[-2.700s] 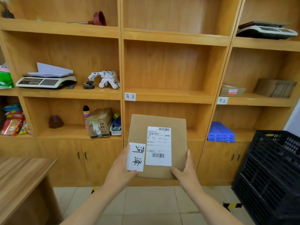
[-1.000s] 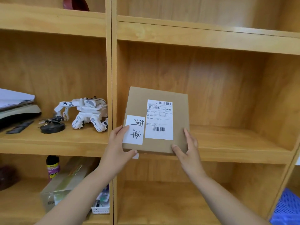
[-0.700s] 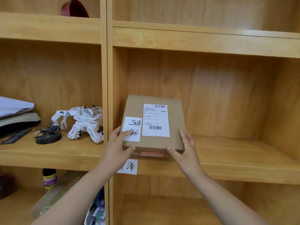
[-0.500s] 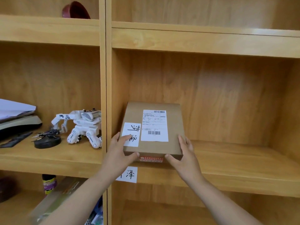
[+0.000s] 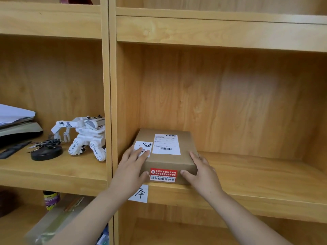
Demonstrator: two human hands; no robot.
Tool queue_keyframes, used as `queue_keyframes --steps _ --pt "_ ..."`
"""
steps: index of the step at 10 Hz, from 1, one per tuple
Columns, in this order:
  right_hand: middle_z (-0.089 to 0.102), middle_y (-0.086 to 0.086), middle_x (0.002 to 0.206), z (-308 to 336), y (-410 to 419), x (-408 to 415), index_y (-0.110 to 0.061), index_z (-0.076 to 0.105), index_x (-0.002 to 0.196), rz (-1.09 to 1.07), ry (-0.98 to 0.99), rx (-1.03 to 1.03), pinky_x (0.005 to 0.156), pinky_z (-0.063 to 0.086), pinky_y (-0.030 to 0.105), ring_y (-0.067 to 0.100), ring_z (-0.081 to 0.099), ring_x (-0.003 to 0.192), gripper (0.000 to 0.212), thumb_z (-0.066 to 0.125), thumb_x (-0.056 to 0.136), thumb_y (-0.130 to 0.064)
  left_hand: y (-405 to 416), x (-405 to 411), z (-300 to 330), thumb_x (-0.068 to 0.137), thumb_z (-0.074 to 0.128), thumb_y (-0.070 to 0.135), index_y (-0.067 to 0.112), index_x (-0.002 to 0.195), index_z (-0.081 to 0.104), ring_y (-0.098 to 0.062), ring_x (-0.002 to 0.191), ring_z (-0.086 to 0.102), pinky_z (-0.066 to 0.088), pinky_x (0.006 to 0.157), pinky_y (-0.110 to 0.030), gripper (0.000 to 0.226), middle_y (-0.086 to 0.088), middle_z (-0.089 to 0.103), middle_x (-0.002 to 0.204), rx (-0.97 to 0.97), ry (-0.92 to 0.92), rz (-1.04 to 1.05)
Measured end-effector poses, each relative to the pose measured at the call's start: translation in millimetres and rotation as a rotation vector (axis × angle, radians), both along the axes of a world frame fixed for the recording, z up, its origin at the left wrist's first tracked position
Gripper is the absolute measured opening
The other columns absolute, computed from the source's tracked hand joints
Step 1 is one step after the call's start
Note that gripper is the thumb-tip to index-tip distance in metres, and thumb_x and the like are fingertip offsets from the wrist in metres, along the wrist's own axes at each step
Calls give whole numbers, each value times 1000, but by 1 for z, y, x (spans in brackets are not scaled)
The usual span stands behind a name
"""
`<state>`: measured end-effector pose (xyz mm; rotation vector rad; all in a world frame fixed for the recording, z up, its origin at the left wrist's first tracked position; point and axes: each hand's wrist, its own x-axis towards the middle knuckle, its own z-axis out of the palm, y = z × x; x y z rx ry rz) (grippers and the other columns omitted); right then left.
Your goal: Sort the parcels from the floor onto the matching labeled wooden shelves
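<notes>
The wooden shelf [image 5: 256, 175] carries the brown parcel [image 5: 166, 160] lying flat at its left end, long axis running front to back, red-stickered end facing outward. The left hand [image 5: 130, 171] and right hand [image 5: 201, 171] grip its near corners.

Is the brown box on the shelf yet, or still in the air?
On the shelf. The box lies flat on the shelf board, its front near the edge, both hands at its sides.
</notes>
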<state>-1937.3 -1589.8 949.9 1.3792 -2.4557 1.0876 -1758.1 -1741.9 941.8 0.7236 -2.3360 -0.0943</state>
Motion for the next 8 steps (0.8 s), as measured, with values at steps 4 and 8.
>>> queue_keyframes --steps 4,8 --pt "38 -3 143 2 -10 -6 -37 32 140 -20 -47 42 93 45 33 23 53 118 67 60 80 -49 -4 -9 1 91 48 31 25 147 19 -22 145 10 -10 113 -35 63 0 30 151 -179 -67 95" --pt "26 9 149 -19 23 26 -31 -5 148 -146 62 34 103 38 42 28 39 132 93 62 83 -36 21 24 -20 68 72 25 20 136 36 -29 133 33 17 115 -46 77 -11 49 137 -309 -39 80"
